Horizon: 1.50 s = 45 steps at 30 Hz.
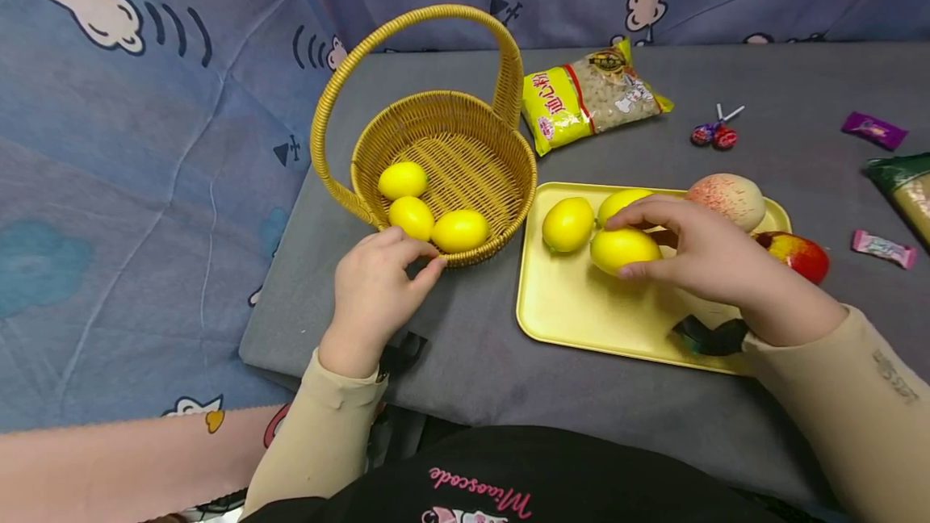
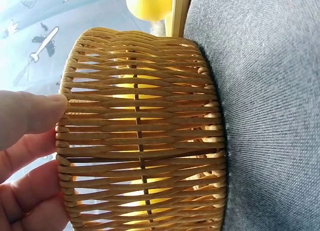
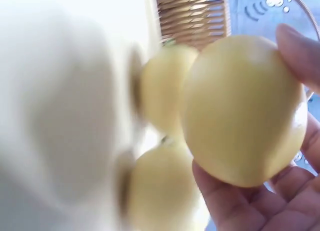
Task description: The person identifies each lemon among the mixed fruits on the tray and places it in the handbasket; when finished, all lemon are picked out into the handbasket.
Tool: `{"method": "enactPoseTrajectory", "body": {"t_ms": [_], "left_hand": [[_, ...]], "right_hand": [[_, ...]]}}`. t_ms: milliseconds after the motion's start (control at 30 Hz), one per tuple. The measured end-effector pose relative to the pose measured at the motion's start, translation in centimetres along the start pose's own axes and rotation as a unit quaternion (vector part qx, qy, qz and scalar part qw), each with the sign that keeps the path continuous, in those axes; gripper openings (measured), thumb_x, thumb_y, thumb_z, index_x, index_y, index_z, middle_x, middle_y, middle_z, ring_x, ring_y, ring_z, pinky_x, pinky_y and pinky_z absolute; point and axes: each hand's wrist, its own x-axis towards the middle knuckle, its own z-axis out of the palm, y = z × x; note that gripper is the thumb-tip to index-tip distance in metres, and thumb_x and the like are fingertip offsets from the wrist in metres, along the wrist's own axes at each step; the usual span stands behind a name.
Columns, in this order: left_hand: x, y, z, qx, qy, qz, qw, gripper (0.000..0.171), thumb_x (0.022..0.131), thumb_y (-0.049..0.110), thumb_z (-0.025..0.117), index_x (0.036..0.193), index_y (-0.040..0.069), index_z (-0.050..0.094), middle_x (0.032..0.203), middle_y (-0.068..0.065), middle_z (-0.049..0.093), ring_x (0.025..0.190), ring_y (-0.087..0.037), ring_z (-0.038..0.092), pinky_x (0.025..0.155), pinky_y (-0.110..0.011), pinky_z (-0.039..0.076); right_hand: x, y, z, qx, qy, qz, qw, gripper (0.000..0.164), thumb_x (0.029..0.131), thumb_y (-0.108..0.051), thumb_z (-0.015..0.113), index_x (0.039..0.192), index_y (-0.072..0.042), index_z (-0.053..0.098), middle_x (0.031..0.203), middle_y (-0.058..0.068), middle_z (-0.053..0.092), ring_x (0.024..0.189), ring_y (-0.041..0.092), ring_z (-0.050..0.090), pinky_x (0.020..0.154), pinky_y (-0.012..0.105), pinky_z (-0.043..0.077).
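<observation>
A wicker basket (image 1: 446, 103) with a tall handle stands on the left of the table, three lemons (image 1: 461, 231) inside it. My left hand (image 1: 381, 281) pinches the basket's near rim; the left wrist view shows its thumb and fingers at the woven edge (image 2: 140, 131). Over a yellow tray (image 1: 567, 305), my right hand (image 1: 715, 253) holds a lemon (image 3: 245, 111) between thumb and fingers. Beside it on the tray lie two more lemons, one at the left (image 1: 568, 224) and one partly behind the fingers (image 1: 623, 202).
A peach-like fruit (image 1: 726, 198) and a red-yellow fruit (image 1: 802, 257) lie at the tray's right side. Behind it are a bag of pasta (image 1: 592, 95) and two lollipops (image 1: 715, 134). Wrapped candies (image 1: 874, 130) and a green bag (image 1: 904, 188) lie far right.
</observation>
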Motion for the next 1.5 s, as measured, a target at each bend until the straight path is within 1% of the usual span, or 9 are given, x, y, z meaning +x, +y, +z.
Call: {"method": "enactPoseTrajectory", "body": {"t_ms": [100, 167, 267, 400, 500, 667, 800, 1133, 1500], "left_hand": [[0.0, 0.0, -0.1, 0.000, 0.001, -0.001, 1.0000, 0.016, 0.089, 0.036, 0.077, 0.091, 0.021, 0.080, 0.084, 0.003, 0.067, 0.071, -0.016, 0.056, 0.062, -0.030, 0.046], [0.0, -0.1, -0.1, 0.001, 0.001, 0.000, 1.0000, 0.015, 0.089, 0.036, 0.078, 0.090, 0.021, 0.080, 0.084, 0.003, 0.067, 0.070, -0.016, 0.056, 0.062, -0.030, 0.047], [0.0, -0.1, -0.2, 0.003, 0.002, 0.000, 1.0000, 0.015, 0.089, 0.036, 0.078, 0.090, 0.021, 0.080, 0.084, 0.004, 0.067, 0.070, -0.016, 0.056, 0.062, -0.030, 0.046], [0.1, 0.0, -0.2, 0.008, 0.001, 0.001, 1.0000, 0.014, 0.089, 0.035, 0.078, 0.090, 0.021, 0.080, 0.083, 0.004, 0.067, 0.070, -0.016, 0.056, 0.063, -0.031, 0.047], [0.1, 0.0, -0.2, 0.011, -0.003, 0.000, 0.9999, 0.013, 0.088, 0.035, 0.078, 0.090, 0.022, 0.080, 0.082, 0.004, 0.067, 0.070, -0.016, 0.057, 0.063, -0.031, 0.048], [0.1, 0.0, -0.2, 0.012, -0.011, -0.003, 0.9999, 0.014, 0.088, 0.035, 0.078, 0.089, 0.022, 0.080, 0.081, 0.004, 0.066, 0.069, -0.016, 0.055, 0.062, -0.030, 0.047], [0.2, 0.1, -0.2, 0.010, -0.011, 0.000, 0.9999, 0.014, 0.089, 0.035, 0.078, 0.089, 0.022, 0.080, 0.081, 0.003, 0.065, 0.068, -0.015, 0.053, 0.061, -0.030, 0.046], [0.2, -0.1, -0.1, 0.010, 0.000, 0.011, 0.9999, 0.015, 0.088, 0.036, 0.079, 0.089, 0.021, 0.080, 0.080, 0.004, 0.064, 0.068, -0.015, 0.054, 0.061, -0.029, 0.046], [0.1, -0.2, -0.1, 0.015, 0.002, 0.012, 0.9998, 0.015, 0.088, 0.036, 0.079, 0.089, 0.021, 0.080, 0.080, 0.005, 0.063, 0.068, -0.016, 0.054, 0.061, -0.030, 0.047]], "right_hand": [[1.3, -1.7, -0.2, 0.022, 0.003, -0.018, 1.000, 0.050, 0.076, -0.022, 0.090, 0.122, -0.020, 0.071, 0.124, -0.002, 0.065, 0.110, 0.011, 0.053, 0.092, 0.016, 0.043], [2.5, -2.9, -0.2, 0.031, 0.002, -0.033, 0.999, 0.049, 0.077, -0.021, 0.090, 0.123, -0.021, 0.071, 0.126, -0.003, 0.064, 0.112, 0.009, 0.053, 0.094, 0.015, 0.044], [4.4, -4.8, 0.0, 0.046, -0.001, -0.060, 0.997, 0.049, 0.078, -0.017, 0.089, 0.123, -0.020, 0.071, 0.125, -0.004, 0.064, 0.113, 0.009, 0.054, 0.098, 0.026, 0.050], [7.2, -6.5, 0.6, 0.069, -0.017, -0.083, 0.994, 0.047, 0.080, -0.011, 0.087, 0.123, -0.015, 0.071, 0.125, -0.002, 0.065, 0.114, 0.013, 0.056, 0.105, 0.043, 0.048], [9.2, -7.3, 1.3, 0.074, -0.040, -0.088, 0.993, 0.046, 0.081, -0.011, 0.086, 0.124, -0.014, 0.070, 0.127, -0.001, 0.065, 0.114, 0.017, 0.056, 0.104, 0.044, 0.047], [12.1, -8.2, 2.8, 0.013, -0.059, -0.111, 0.992, 0.046, 0.081, -0.017, 0.087, 0.124, -0.016, 0.070, 0.127, -0.002, 0.064, 0.112, 0.017, 0.055, 0.097, 0.038, 0.046], [13.9, -8.4, 3.9, -0.049, -0.068, -0.129, 0.988, 0.045, 0.082, -0.019, 0.086, 0.124, -0.015, 0.070, 0.128, 0.001, 0.063, 0.118, 0.020, 0.054, 0.101, 0.040, 0.044], [16.1, -8.9, 6.2, -0.132, -0.104, -0.131, 0.977, 0.045, 0.083, -0.018, 0.082, 0.126, -0.012, 0.069, 0.128, 0.005, 0.064, 0.121, 0.024, 0.054, 0.105, 0.043, 0.041], [17.5, -9.3, 6.9, -0.121, -0.144, -0.093, 0.978, 0.048, 0.085, -0.019, 0.081, 0.130, -0.013, 0.068, 0.129, 0.005, 0.066, 0.116, 0.025, 0.058, 0.103, 0.043, 0.044]]}}
